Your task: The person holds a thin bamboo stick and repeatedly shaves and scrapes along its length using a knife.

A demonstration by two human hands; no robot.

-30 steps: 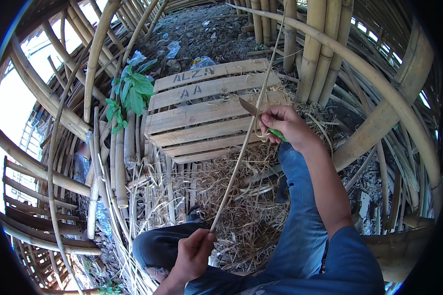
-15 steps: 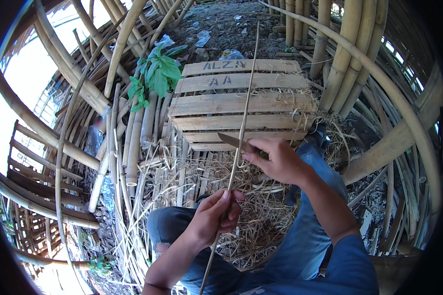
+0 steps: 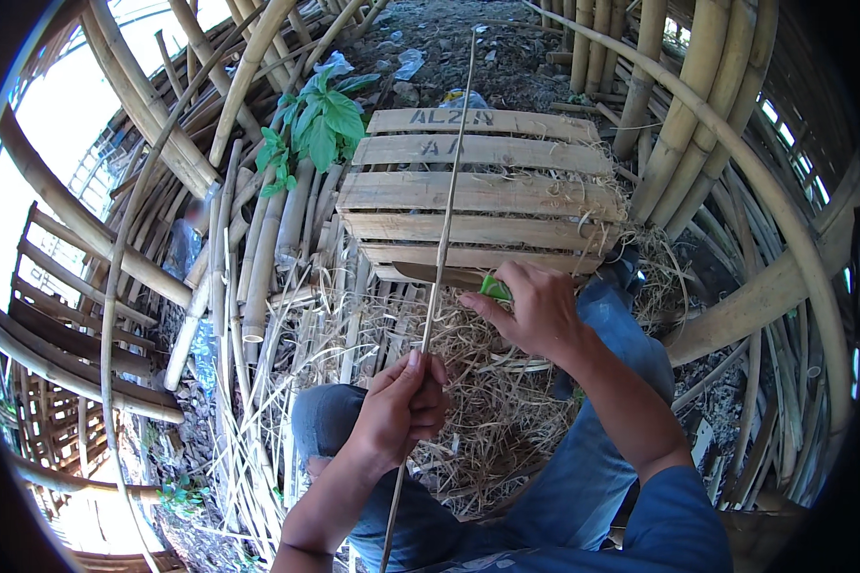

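A long thin bamboo strip [image 3: 452,181] runs from near my lap up past the wooden crate. My left hand [image 3: 403,406] is closed around its lower part, thumb on top. In my right hand [image 3: 537,310] is a knife [image 3: 440,276] with a green handle, its dark blade pointing left. The blade crosses the strip above my left hand; whether its edge touches the strip I cannot tell. Behind the blade sits the slatted wooden crate [image 3: 478,194], with dark lettering on its upper slats. Pale shavings [image 3: 492,420] lie heaped between my legs.
Bamboo poles [image 3: 702,115] stand at the right, and more poles [image 3: 143,124] lean at the left. A curved bamboo length [image 3: 784,201] arches along the right side. Beside the crate grows a leafy green plant [image 3: 327,119]. Split strips [image 3: 248,430] litter the ground at the left.
The knife and my right hand have shifted slightly, showing more of the green handle. The strip's upper end has swung left, and my left hand sits a little higher and further left.
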